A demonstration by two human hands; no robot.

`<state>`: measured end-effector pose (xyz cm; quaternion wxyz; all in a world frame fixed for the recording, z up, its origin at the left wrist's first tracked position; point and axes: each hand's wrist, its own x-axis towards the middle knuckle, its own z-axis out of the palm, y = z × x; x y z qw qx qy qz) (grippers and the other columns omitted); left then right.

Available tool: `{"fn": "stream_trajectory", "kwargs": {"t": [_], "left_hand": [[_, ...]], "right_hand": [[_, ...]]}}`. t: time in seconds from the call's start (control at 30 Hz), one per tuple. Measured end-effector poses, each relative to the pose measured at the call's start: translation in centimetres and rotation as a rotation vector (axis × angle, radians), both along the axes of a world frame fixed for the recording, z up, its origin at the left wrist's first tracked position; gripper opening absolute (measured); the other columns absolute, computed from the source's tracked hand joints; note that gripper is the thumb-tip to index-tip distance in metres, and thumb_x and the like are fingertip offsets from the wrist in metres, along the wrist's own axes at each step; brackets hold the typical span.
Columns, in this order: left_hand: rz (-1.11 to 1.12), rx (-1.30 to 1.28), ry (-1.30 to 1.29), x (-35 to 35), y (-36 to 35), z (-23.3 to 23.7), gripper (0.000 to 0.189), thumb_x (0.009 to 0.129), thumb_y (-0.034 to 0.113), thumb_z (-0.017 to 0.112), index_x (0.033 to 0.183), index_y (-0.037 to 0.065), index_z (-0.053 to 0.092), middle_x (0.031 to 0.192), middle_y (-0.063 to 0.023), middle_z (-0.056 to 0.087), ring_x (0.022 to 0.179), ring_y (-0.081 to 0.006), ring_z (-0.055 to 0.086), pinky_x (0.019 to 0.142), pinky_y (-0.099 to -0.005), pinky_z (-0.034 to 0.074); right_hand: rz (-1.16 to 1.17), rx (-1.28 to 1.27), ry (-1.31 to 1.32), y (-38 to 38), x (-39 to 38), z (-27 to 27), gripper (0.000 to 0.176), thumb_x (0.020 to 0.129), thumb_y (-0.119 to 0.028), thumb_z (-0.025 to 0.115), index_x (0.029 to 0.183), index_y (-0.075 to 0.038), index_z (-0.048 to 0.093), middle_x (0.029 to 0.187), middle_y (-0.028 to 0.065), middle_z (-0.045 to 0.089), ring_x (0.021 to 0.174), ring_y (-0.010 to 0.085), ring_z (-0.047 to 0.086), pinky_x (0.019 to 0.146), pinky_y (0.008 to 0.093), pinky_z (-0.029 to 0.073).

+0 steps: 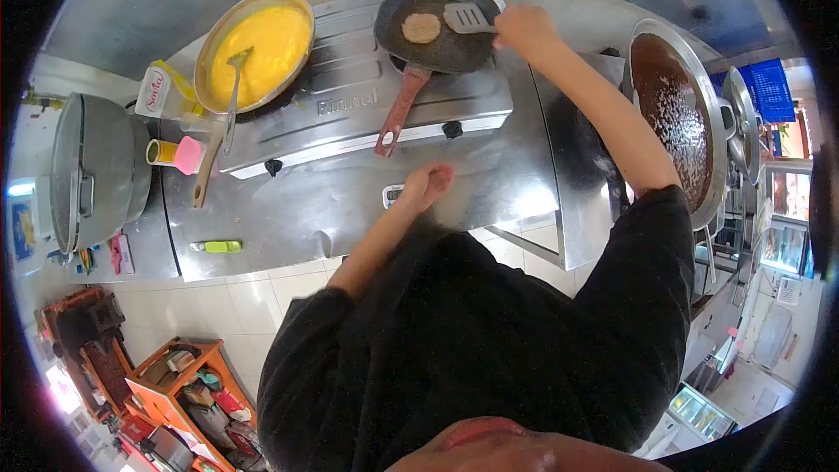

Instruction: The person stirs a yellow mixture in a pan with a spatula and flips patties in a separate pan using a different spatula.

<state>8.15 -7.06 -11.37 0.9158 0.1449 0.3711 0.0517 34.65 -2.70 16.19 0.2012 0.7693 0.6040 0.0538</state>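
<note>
My right hand [524,32] is closed round the handle of a slotted spatula [468,18], whose blade rests over the dark square pan [446,52]. Just left of the blade, a small round browned patty [421,28] lies in that pan. The pan's reddish-brown handle [403,112] points toward me, touched by neither hand. My left hand [428,184] hovers above the steel counter near a small white timer-like device [393,196]; its fingers are partly blurred and what they hold, if anything, cannot be made out.
The Rinnai stove [350,109] also bears a pan of yellow mixture [262,39] with a metal utensil. Left are an oil pouch [154,90], a pink-lidded container [188,156] and large pots [92,170]. A green lighter-like item [216,246] lies in front. A big pot of brown liquid [671,114] stands right.
</note>
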Motion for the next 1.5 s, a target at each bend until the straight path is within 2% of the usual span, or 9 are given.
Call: {"fn": "stream_trajectory", "kwargs": {"t": [0.13, 0.63, 0.7, 0.73, 0.8, 0.87, 0.97, 1.1, 1.5], "left_hand": [[0.027, 0.036, -0.152, 5.6, 2.0, -2.2, 0.036, 0.098, 0.031, 0.042, 0.106, -0.002, 0.052, 0.1, -0.0153, 0.063, 0.083, -0.0182, 0.058, 0.07, -0.0308, 0.047], [0.224, -0.723, -0.619, 6.7, 1.8, -2.1, 0.017, 0.089, 0.007, 0.046, 0.098, -0.005, 0.054, 0.079, -0.0062, 0.054, 0.072, -0.017, 0.047, 0.066, -0.0284, 0.038], [-0.181, -0.056, -0.095, 4.8, 2.0, 0.9, 0.022, 0.088, 0.014, 0.052, 0.102, -0.003, 0.053, 0.085, -0.0087, 0.056, 0.081, -0.0201, 0.053, 0.072, -0.0312, 0.04], [-0.176, -0.055, -0.09, 3.3, 1.9, 3.5, 0.022, 0.088, 0.014, 0.052, 0.102, -0.003, 0.053, 0.085, -0.0087, 0.056, 0.081, -0.0201, 0.053, 0.072, -0.0312, 0.04], [-0.267, 1.523, 0.026, 0.1, 2.2, 10.1, 0.031, 0.083, 0.019, 0.061, 0.103, -0.003, 0.053, 0.093, -0.013, 0.056, 0.089, -0.026, 0.055, 0.078, -0.035, 0.04], [-0.111, 2.296, 0.633, -1.6, 4.2, 16.1, 0.041, 0.079, 0.025, 0.066, 0.108, 0.0, 0.052, 0.101, -0.0168, 0.054, 0.091, -0.0313, 0.052, 0.082, -0.0395, 0.039], [-0.066, 2.23, 0.755, -2.7, 7.1, 13.8, 0.046, 0.076, 0.028, 0.068, 0.112, 0.005, 0.051, 0.108, -0.017, 0.052, 0.096, -0.0338, 0.05, 0.085, -0.0417, 0.037], [-0.201, 1.9, 0.604, -2.2, 7.9, 11.0, 0.044, 0.083, 0.032, 0.062, 0.113, 0.003, 0.049, 0.094, -0.0211, 0.06, 0.083, -0.039, 0.06, 0.069, -0.0448, 0.047], [-0.058, 1.943, 0.497, -2.4, 7.9, 11.0, 0.03, 0.085, 0.027, 0.061, 0.1, 0.002, 0.055, 0.078, -0.0207, 0.062, 0.07, -0.0386, 0.061, 0.061, -0.0447, 0.048]], "right_hand": [[0.032, 0.033, 0.004, -0.5, -0.9, -0.7, 0.011, 0.077, -0.009, 0.06, 0.08, -0.007, 0.071, 0.082, 0.01, 0.069, 0.079, 0.0271, 0.068, 0.065, 0.0382, 0.055], [0.3, -0.057, -0.092, 0.9, 2.9, -1.0, 0.01, 0.075, -0.01, 0.059, 0.076, -0.005, 0.069, 0.076, 0.0114, 0.067, 0.073, 0.0291, 0.067, 0.062, 0.0398, 0.054], [0.278, -0.158, -0.111, 1.2, 2.8, -0.6, 0.014, 0.077, -0.01, 0.059, 0.083, -0.002, 0.069, 0.083, 0.0133, 0.068, 0.08, 0.03, 0.068, 0.065, 0.0396, 0.055], [0.292, -0.165, -0.115, 1.1, 3.0, -0.7, 0.014, 0.077, -0.01, 0.059, 0.083, -0.002, 0.069, 0.083, 0.0135, 0.068, 0.079, 0.0299, 0.068, 0.066, 0.0396, 0.055], [0.311, -0.168, -0.107, 1.1, 2.8, -0.6, 0.014, 0.077, -0.011, 0.06, 0.083, -0.002, 0.069, 0.083, 0.0136, 0.068, 0.079, 0.0299, 0.068, 0.066, 0.0395, 0.055], [0.322, -0.163, -0.085, 1.0, 2.4, 0.4, 0.013, 0.075, -0.01, 0.061, 0.082, -0.003, 0.07, 0.081, 0.0124, 0.068, 0.078, 0.0292, 0.068, 0.066, 0.04, 0.055], [0.355, -0.177, -0.18, 1.2, 2.3, -0.2, 0.012, 0.074, -0.009, 0.061, 0.08, -0.005, 0.07, 0.079, 0.0102, 0.069, 0.078, 0.0283, 0.067, 0.066, 0.0407, 0.055], [0.413, -0.182, -0.169, 1.3, 1.5, 0.5, 0.011, 0.073, -0.009, 0.062, 0.078, -0.007, 0.071, 0.078, 0.0097, 0.069, 0.076, 0.0274, 0.068, 0.064, 0.0403, 0.054], [0.441, -0.242, -0.249, 1.4, 0.1, -0.6, 0.012, 0.074, -0.011, 0.06, 0.077, -0.009, 0.072, 0.08, 0.0094, 0.069, 0.075, 0.0256, 0.068, 0.062, 0.0377, 0.054]]}}
